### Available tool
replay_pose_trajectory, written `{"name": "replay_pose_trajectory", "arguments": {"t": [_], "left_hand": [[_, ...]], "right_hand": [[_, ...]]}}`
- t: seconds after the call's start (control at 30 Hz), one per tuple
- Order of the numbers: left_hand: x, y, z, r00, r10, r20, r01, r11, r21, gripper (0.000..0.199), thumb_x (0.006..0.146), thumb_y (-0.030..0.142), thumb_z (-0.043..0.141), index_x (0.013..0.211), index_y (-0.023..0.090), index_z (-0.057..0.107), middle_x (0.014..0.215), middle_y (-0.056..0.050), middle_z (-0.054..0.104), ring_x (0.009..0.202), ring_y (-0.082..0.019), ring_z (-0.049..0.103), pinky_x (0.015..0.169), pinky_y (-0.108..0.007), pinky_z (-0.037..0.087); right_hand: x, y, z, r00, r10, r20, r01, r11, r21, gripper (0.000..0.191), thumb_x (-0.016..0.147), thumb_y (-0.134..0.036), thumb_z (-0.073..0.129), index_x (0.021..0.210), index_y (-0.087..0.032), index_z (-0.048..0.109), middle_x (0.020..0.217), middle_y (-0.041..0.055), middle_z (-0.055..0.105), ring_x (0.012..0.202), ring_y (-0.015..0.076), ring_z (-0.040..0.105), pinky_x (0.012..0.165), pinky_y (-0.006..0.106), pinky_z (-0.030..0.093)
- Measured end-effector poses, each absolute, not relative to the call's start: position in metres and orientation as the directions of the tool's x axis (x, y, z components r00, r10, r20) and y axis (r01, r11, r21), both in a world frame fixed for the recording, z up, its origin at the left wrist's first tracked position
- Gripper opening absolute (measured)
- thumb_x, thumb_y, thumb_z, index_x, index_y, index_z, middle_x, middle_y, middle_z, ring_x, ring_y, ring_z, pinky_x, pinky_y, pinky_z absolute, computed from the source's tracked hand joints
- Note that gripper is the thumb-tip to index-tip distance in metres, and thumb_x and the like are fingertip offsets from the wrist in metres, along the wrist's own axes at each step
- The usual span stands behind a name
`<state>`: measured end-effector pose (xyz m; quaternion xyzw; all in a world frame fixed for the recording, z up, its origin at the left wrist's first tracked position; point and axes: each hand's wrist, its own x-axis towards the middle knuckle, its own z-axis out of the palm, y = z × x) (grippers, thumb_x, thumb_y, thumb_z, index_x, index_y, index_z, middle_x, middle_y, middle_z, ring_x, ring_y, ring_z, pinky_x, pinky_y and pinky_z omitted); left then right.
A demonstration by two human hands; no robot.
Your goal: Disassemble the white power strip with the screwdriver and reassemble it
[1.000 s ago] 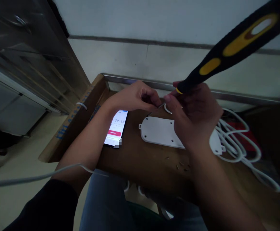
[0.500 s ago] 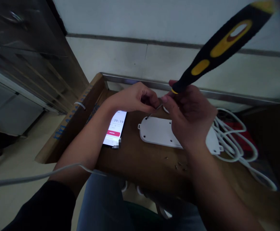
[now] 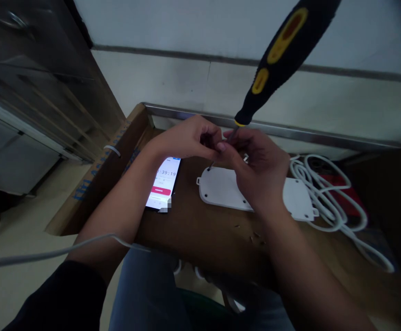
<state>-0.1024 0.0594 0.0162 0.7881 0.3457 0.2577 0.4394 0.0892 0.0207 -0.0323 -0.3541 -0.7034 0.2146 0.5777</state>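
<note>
A white power strip (image 3: 221,187) lies with its screw-holed underside up, a cord coiled at its right end. Above it slants a large black-and-yellow screwdriver (image 3: 285,48), handle toward the upper right, its tip at the strip's upper-left corner hole. My right hand (image 3: 264,168) is closed around the screwdriver's shaft just below the handle, covering the strip's middle. Lower on the same shaft, the fingertips of my left hand (image 3: 198,140) are pinched together, meeting the right thumb. Several small screws (image 3: 255,236) lie loose on the brown surface in front of the strip.
A lit phone (image 3: 162,191) lies under my left forearm. The white cord (image 3: 331,202) coils at the right over a red item (image 3: 350,195). A raised brown side (image 3: 93,184) bounds the work surface on the left, with a metal rail (image 3: 186,115) behind. Another white cable (image 3: 48,255) crosses my left forearm.
The screwdriver's handle has swung left and stands steeper. My right hand has moved left and closer to my left hand, which stays almost in place.
</note>
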Motion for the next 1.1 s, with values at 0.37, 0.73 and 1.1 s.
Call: {"name": "replay_pose_trajectory", "arguments": {"t": [0.37, 0.73, 1.1], "left_hand": [[-0.108, 0.06, 0.021, 0.671, 0.734, 0.107, 0.27, -0.376, 0.886, 0.015, 0.081, 0.023, 0.078, 0.093, 0.016, 0.074, 0.083, -0.001, 0.073, 0.083, -0.016, 0.069, 0.075, -0.026, 0.051], [-0.11, 0.067, 0.014, 0.428, 0.835, 0.346, -0.013, -0.377, 0.926, 0.018, 0.089, 0.014, 0.07, 0.105, 0.019, 0.078, 0.099, -0.001, 0.075, 0.098, -0.017, 0.071, 0.091, -0.032, 0.051], [-0.103, 0.065, 0.012, 0.45, 0.782, 0.43, -0.16, -0.403, 0.901, 0.038, 0.086, 0.044, 0.085, 0.114, 0.02, 0.078, 0.108, -0.004, 0.077, 0.108, -0.023, 0.071, 0.096, -0.036, 0.055]], "right_hand": [[0.085, 0.02, -0.03, -0.002, 0.736, 0.677, 0.237, 0.659, -0.714, 0.014, 0.089, -0.029, 0.079, 0.097, -0.026, 0.068, 0.091, 0.001, 0.071, 0.078, 0.0145, 0.067, 0.069, 0.031, 0.057], [0.087, 0.015, -0.026, -0.067, 0.794, 0.604, 0.23, 0.602, -0.765, 0.011, 0.094, -0.025, 0.071, 0.104, -0.023, 0.07, 0.097, 0.0008, 0.076, 0.083, 0.0121, 0.068, 0.079, 0.03, 0.056], [0.088, 0.015, -0.03, -0.104, 0.774, 0.624, 0.256, 0.627, -0.735, 0.013, 0.097, -0.028, 0.068, 0.11, -0.023, 0.068, 0.1, 0.0012, 0.075, 0.087, 0.0122, 0.069, 0.083, 0.029, 0.056]]}}
